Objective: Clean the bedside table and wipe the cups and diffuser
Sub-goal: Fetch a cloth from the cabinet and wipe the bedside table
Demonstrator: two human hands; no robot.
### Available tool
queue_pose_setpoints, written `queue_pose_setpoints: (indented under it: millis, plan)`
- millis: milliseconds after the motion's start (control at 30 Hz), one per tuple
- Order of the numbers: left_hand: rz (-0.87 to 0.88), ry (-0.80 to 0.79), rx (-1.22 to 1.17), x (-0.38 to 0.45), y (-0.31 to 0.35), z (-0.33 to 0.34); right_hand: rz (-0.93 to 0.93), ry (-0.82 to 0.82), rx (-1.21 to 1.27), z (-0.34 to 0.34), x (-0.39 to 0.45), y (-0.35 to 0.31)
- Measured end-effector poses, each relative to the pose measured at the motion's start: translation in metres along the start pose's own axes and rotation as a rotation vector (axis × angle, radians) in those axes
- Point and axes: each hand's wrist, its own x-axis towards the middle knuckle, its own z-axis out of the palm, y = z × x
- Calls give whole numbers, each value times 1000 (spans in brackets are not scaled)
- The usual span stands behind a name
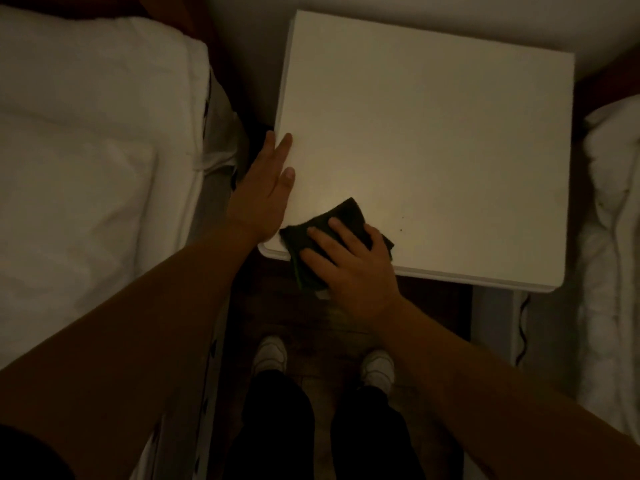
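Note:
The white square bedside table fills the upper middle of the dim head view, its top bare. My right hand presses a dark folded cloth flat onto the table's near left corner; part of the cloth hangs over the front edge. My left hand rests flat against the table's left edge, fingers straight, thumb on the top surface. A few small dark specks lie right of the cloth. No cups or diffuser are in view.
A bed with white bedding lies close on the left. More white bedding is at the right. A dark cable hangs below the table's right corner. My feet in white shoes stand on the dark floor between.

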Motion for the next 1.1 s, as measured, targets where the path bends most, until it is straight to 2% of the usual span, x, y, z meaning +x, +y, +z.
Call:
queue_pose_setpoints:
  millis: [67, 133, 200, 267, 367, 433, 500, 567, 633, 700, 733, 833, 933, 1100]
  plan:
    - [-6, 0, 23, 1, 0, 0, -70, 3, 47, -7, -11, 2]
    - [-8, -1, 63, 1, -1, 0, -159, -72, 129, -20, -27, 3]
    - [-7, 11, 104, 1, -1, 1, -159, -168, 341, -34, -42, 1]
    - [2, 18, 141, 1, -2, 1, 54, -178, 659, -50, -50, 5]
    - [12, 15, 136, 0, -4, 2, 447, 73, 878, -71, -36, 33]
    - [23, 16, 123, 0, -5, 3, 661, 216, 819, -72, -20, 68]
    - [22, 19, 115, 0, -6, 2, 768, 185, 683, -67, -9, 99]
    - [21, 24, 108, 1, -7, 3, 787, 103, 510, -55, -11, 123]
    - [30, 31, 105, 2, -10, 4, 847, 135, 500, -48, -14, 132]
    - [26, 32, 115, 2, -11, 5, 816, 229, 432, -45, -12, 130]
    - [24, 33, 125, 2, -11, 5, 757, 200, 339, -43, -11, 126]
    - [21, 34, 133, 3, -10, 4, 606, -66, 108, -31, -4, 115]
    - [19, 45, 145, 2, -8, 5, 556, -131, 87, -23, 0, 104]
    - [-27, 57, 332, 0, -2, 3, 304, -164, 70, -9, 1, 46]
